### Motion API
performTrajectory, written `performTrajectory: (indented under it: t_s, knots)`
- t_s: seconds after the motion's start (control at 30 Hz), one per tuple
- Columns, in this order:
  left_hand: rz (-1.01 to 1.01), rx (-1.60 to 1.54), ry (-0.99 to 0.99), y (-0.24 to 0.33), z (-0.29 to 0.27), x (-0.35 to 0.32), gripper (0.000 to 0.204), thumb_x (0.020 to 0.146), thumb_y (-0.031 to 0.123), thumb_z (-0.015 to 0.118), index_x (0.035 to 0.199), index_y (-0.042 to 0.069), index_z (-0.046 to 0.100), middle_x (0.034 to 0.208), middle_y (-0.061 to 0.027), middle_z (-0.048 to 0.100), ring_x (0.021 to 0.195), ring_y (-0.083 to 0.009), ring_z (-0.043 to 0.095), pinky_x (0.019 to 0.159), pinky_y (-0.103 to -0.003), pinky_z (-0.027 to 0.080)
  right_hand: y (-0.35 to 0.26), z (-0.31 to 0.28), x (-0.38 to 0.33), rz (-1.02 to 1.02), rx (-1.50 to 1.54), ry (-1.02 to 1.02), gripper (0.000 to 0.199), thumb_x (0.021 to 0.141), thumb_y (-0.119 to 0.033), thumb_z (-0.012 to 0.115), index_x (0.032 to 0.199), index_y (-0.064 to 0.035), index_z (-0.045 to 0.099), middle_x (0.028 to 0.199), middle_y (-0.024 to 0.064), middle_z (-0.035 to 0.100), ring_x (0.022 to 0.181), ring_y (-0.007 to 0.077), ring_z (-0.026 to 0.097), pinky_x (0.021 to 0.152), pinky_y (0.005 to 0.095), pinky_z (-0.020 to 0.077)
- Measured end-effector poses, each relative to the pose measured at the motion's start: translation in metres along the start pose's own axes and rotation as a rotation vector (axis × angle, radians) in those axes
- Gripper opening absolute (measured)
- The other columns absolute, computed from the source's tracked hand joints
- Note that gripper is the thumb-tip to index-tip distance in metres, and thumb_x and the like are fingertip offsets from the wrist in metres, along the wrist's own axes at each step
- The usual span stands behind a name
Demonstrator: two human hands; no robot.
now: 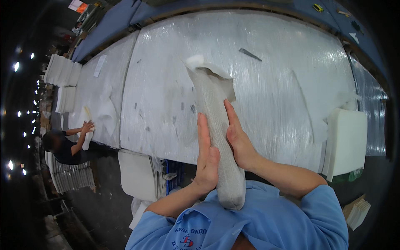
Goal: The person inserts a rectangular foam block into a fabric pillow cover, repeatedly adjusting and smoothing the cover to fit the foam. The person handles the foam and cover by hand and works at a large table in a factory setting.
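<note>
A long cushion [221, 137] in a pale grey mesh cover stands on its narrow edge, with its near end against my shirt. At its far end the cover [223, 81] gapes loosely, and a bit of white padding [194, 61] shows there. My left hand [207, 156] presses flat along the cushion's left side, fingers straight and pointing away from me. My right hand [238, 139] lies flat against the right side, its thumb bent up. Between the two palms the cushion is held.
Clear film covers the wide white worktable [166, 83], where a dark strip [250, 54] lies. White pads [346, 141] are stacked at the right edge, more pads [139, 173] at the near left. A co-worker [66, 143] handles a white piece at the left. Blue-grey surfaces [175, 10] run behind.
</note>
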State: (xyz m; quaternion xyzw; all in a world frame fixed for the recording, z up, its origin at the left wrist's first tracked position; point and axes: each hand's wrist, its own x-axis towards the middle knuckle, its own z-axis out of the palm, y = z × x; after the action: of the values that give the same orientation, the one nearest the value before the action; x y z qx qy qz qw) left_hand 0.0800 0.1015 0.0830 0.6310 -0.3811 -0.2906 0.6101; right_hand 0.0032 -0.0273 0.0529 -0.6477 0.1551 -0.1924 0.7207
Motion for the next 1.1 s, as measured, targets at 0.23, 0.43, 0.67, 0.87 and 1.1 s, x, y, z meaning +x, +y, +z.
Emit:
performTrajectory:
  t_s: [0.23, 0.43, 0.67, 0.87, 1.1]
  knots:
    - [0.032, 0.291, 0.004, 0.020, 0.015, 0.002, 0.089, 0.116, 0.043, 0.039, 0.168, -0.012, -0.009, 0.180, -0.0299, -0.011, 0.168, -0.0431, -0.011, 0.134, -0.054, 0.000, 0.003, 0.001, -0.002, -0.128, 0.023, 0.039, 0.079, 0.117, -0.049, 0.035, 0.174, 0.0010, 0.012, 0.182, 0.0228, 0.009, 0.170, 0.0370, 0.003, 0.136, 0.0451, 0.0051]
    - [0.060, 0.154, -0.025, 0.018, 0.010, -0.028, 0.089, 0.115, 0.049, 0.039, 0.171, -0.008, -0.001, 0.179, -0.0314, -0.008, 0.167, -0.0473, -0.008, 0.133, -0.057, 0.002, 0.004, -0.007, -0.028, 0.055, 0.039, -0.027, 0.099, 0.112, -0.070, 0.031, 0.174, 0.0012, 0.002, 0.182, 0.0232, 0.003, 0.169, 0.0368, 0.003, 0.135, 0.0462, 0.0078]
    - [0.082, 0.275, 0.034, 0.025, 0.023, -0.054, 0.091, 0.113, 0.050, 0.042, 0.172, -0.007, 0.003, 0.179, -0.0327, -0.007, 0.168, -0.0465, -0.005, 0.133, -0.057, 0.003, -0.001, 0.015, -0.078, -0.180, -0.075, 0.033, 0.082, 0.113, -0.046, 0.040, 0.172, 0.0062, 0.017, 0.180, 0.0294, 0.011, 0.168, 0.0440, 0.007, 0.135, 0.0496, 0.0103]
    - [0.030, 0.220, 0.078, 0.021, 0.024, -0.057, 0.096, 0.112, 0.055, 0.045, 0.173, -0.005, 0.001, 0.180, -0.0302, 0.000, 0.168, -0.0427, 0.003, 0.134, -0.054, 0.008, 0.013, 0.009, -0.076, -0.277, -0.133, 0.026, 0.084, 0.111, -0.047, 0.046, 0.172, 0.0049, 0.019, 0.179, 0.0294, 0.013, 0.168, 0.0442, 0.009, 0.135, 0.0491, 0.0125]
    - [-0.086, -0.245, 0.127, 0.009, 0.020, -0.108, 0.107, 0.107, 0.069, 0.045, 0.174, 0.006, -0.010, 0.181, -0.0230, 0.005, 0.166, -0.0370, 0.016, 0.134, -0.051, 0.018, 0.006, 0.032, -0.122, -0.099, -0.217, 0.004, 0.089, 0.109, -0.055, 0.050, 0.175, -0.0039, 0.019, 0.179, 0.0305, 0.010, 0.166, 0.0498, 0.012, 0.132, 0.0567, 0.0121]
